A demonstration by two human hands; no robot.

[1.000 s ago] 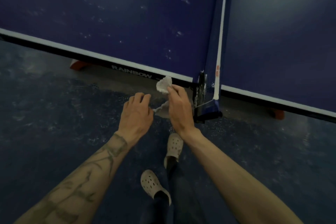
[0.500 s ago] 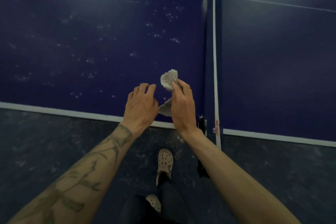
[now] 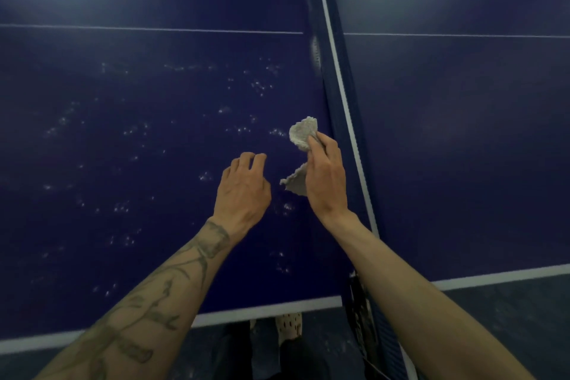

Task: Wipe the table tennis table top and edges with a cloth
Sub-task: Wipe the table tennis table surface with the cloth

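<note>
The dark blue table tennis table (image 3: 129, 139) fills most of the view, its left half dotted with pale specks. My right hand (image 3: 325, 176) holds a small whitish cloth (image 3: 303, 133) above the table, just left of the net; one end of the cloth sticks up past my fingers and another hangs below my palm. My left hand (image 3: 243, 191) hovers beside it, fingers curled and apart, with nothing in it. I cannot tell whether the cloth touches the surface.
The net (image 3: 342, 108) with its white top band runs from the top centre down to its black clamp (image 3: 359, 302) at the near edge. The white near edge line (image 3: 265, 311) crosses the bottom. Below it is dark floor with my light perforated shoe (image 3: 288, 325).
My view and both hands have moved forward from the floor and table edge to over the table top. The cloth stays in my right hand; my left hand has drawn slightly away from it.
</note>
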